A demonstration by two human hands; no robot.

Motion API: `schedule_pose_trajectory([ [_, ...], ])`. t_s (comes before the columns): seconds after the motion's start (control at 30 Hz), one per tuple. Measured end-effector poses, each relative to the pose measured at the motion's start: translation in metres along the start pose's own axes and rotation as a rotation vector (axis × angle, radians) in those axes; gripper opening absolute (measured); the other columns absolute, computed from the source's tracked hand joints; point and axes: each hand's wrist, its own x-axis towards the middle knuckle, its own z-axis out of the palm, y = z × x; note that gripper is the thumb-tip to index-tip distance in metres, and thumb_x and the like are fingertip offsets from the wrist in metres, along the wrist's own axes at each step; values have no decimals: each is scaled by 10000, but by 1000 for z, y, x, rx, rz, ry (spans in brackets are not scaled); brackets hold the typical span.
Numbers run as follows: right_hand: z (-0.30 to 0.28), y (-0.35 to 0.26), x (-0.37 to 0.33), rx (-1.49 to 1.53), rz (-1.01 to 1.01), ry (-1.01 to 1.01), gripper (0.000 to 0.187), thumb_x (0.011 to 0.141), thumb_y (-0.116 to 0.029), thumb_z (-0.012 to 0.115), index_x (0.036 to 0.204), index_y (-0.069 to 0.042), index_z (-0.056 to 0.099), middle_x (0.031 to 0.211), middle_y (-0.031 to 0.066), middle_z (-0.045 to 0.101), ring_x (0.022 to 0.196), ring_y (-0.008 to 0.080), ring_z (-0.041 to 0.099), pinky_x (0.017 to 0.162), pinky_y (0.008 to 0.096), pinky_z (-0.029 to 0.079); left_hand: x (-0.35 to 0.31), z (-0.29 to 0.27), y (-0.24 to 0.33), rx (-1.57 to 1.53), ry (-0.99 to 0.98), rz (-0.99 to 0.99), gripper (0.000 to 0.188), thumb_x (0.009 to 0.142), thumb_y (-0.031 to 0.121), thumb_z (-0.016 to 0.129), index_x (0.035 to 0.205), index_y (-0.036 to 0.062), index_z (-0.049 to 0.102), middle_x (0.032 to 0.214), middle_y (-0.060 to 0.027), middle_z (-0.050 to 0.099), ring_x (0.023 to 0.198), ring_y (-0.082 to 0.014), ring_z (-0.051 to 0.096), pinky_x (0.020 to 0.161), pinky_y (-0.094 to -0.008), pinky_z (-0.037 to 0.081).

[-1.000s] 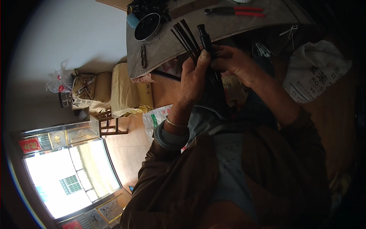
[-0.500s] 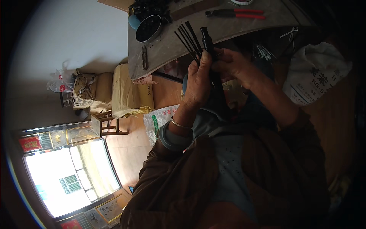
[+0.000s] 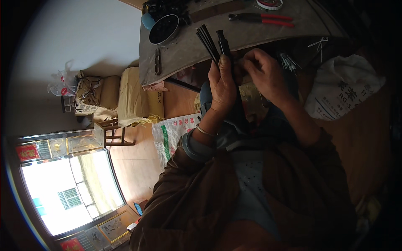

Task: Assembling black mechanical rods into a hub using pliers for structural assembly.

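My left hand point(image 3: 222, 85) is closed around a bundle of thin black rods point(image 3: 207, 41) and a thicker black rod with a stepped, narrowing tip point(image 3: 223, 44). Both stick up past the thumb and fan slightly apart. A long dark length runs down below the left hand toward my lap; I cannot tell whether it belongs to the thicker rod. Close beside the left thumb is my right hand point(image 3: 264, 72), its fingers bent and pinched together at the dark thing's right side. Whatever lies between those fingertips is too dark and small to name.
On the grey table stand a bowl of black pieces point(image 3: 164, 29), pliers with red handles point(image 3: 272, 19), a small dark tool point(image 3: 157, 61) and a white-rimmed round thing point(image 3: 270, 4). White sacks point(image 3: 341, 90) lie right. Wrapped packages point(image 3: 134, 98) and a wooden stool point(image 3: 115, 133) are left.
The thin black rods have drawn closer together in my left hand. My right hand has shifted a little right, away from the left thumb. The whole view has swung slightly.
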Motion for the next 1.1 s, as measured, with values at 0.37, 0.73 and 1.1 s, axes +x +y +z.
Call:
schedule_pose_trajectory([
  [0.37,-2,25,8,325,-16,-5,172,975,-178,508,949,-24,580,809,20,610,754,85,584,711,243,469,-5,9,2,-115,-32,-42,331,1017,341,415,1100,46,540,657,46,463,530,-31,381,474,-195,309],
  [0.73,-75,41,68,-376,-271,379,219,888,-247,634,961,-43,601,839,58,629,757,168,605,694,308,478,-8,-9,-2,-39,-212,46,461,996,396,452,1237,3,482,666,-3,491,574,-75,465,563,-202,378],
  [1.1,-81,57,113,-1113,-537,185,269,790,-310,706,858,-81,581,874,77,588,945,284,532,782,443,398,-7,-25,-16,-291,-70,-126,392,983,431,466,924,48,525,552,28,426,409,-65,376,393,-219,305],
])
